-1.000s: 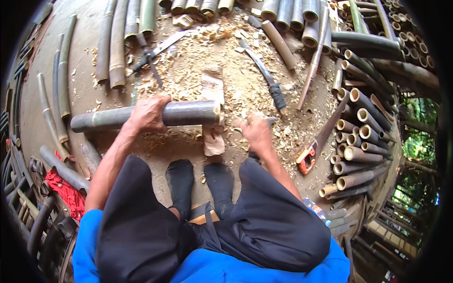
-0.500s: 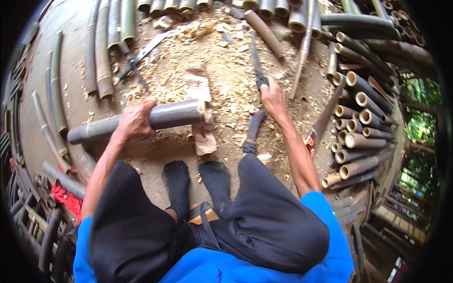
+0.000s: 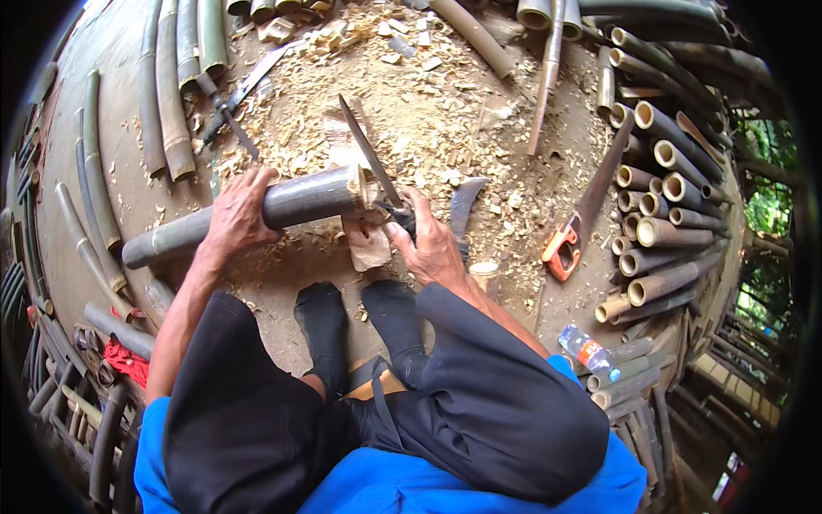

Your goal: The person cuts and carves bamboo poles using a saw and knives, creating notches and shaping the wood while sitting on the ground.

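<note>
My left hand (image 3: pixel 240 212) is wrapped over a thick, dark bamboo pole (image 3: pixel 312 199) that lies nearly level across my front. The pole's right end rests on a pale, chopped wood block (image 3: pixel 366 244). In my right hand (image 3: pixel 428 244) is a long knife (image 3: pixel 366 150), its dark blade slanting up and to the left, close by the pole's cut end. My fingers are closed round its black handle. Just right of that hand a second, curved knife (image 3: pixel 465 206) lies on the ground.
Wood chips (image 3: pixel 411 103) cover the ground ahead. A saw with an orange handle (image 3: pixel 562 248) leans by stacked bamboo (image 3: pixel 659 231) at right, near a plastic bottle (image 3: pixel 589 351). Another blade (image 3: pixel 257 73) and long poles (image 3: pixel 171 94) lie at the left. A stump (image 3: pixel 485 272) stands near my right forearm.
My right hand has brought the knife inward, left and toward me, to the pole's cut end. The left hand stays on the pole, which has barely shifted.
</note>
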Tool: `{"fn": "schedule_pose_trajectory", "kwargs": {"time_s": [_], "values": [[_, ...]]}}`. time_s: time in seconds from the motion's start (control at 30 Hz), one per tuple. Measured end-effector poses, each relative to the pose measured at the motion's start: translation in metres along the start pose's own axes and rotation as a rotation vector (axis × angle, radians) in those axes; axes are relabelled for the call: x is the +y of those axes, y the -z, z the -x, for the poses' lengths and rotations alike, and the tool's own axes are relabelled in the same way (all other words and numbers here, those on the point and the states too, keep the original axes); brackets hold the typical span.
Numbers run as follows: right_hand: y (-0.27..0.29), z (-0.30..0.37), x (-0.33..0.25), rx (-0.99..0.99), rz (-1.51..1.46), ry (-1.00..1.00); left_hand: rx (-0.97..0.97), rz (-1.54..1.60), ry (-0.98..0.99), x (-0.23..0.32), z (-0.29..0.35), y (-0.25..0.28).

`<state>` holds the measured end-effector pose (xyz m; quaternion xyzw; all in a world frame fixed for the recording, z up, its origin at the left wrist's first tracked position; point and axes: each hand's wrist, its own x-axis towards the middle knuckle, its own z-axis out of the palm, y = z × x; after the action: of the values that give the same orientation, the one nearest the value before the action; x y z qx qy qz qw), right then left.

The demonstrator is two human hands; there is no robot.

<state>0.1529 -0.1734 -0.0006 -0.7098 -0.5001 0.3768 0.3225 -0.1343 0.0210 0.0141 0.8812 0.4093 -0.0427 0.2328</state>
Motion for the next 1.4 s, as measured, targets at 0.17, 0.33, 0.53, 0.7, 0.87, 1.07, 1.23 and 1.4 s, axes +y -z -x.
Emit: {"fn": "schedule_pose_trajectory", "kwargs": {"time_s": [0.17, 0.33, 0.53, 0.7, 0.87, 1.07, 1.23, 1.4], "values": [[0.008, 0.001, 0.005, 0.040, 0.225, 0.132, -0.146, 0.014, 0.035, 0.010, -0.017, 0.006], [0.005, -0.006, -0.034, 0.180, 0.225, 0.418, -0.202, 0.015, 0.052, -0.006, -0.015, 0.007], [-0.005, -0.025, -0.012, -0.096, 0.515, 0.143, -0.201, 0.048, 0.034, -0.002, -0.019, 0.010], [0.010, -0.019, -0.054, 0.015, 0.374, 0.317, -0.179, 0.044, 0.036, -0.005, -0.015, 0.011], [0.004, -0.031, -0.023, -0.173, 0.530, 0.090, -0.171, 0.055, 0.010, 0.003, -0.020, 0.009], [0.017, -0.015, -0.053, -0.064, 0.522, 0.211, -0.144, 0.098, -0.028, 0.004, -0.015, 0.003], [0.033, -0.009, -0.071, 0.149, 0.319, 0.507, -0.157, 0.045, 0.001, 0.004, -0.017, 0.002], [0.013, -0.035, 0.011, -0.154, 0.625, 0.128, -0.159, 0.043, -0.007, 0.009, -0.021, -0.002]]}}
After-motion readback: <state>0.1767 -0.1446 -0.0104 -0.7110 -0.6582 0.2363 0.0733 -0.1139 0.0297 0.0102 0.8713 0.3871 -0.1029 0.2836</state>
